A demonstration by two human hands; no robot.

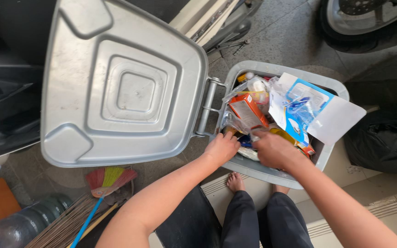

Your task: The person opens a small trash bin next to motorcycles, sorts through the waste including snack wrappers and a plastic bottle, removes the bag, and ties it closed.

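Head cam view: I've got the grey bin (334, 87) with its lid (120, 82) flipped fully open, and it's packed to the rim already. Left hand (222, 148) is curled at the near edge, fingers tucked in among the trash, can't tell if it's holding anything. Right hand (274, 149) is pressing down flat-ish, fingers together, by the orange carton (246, 110). The white-and-blue packaging (318, 110) pokes out above the rim, so I'd say there's squashing left.
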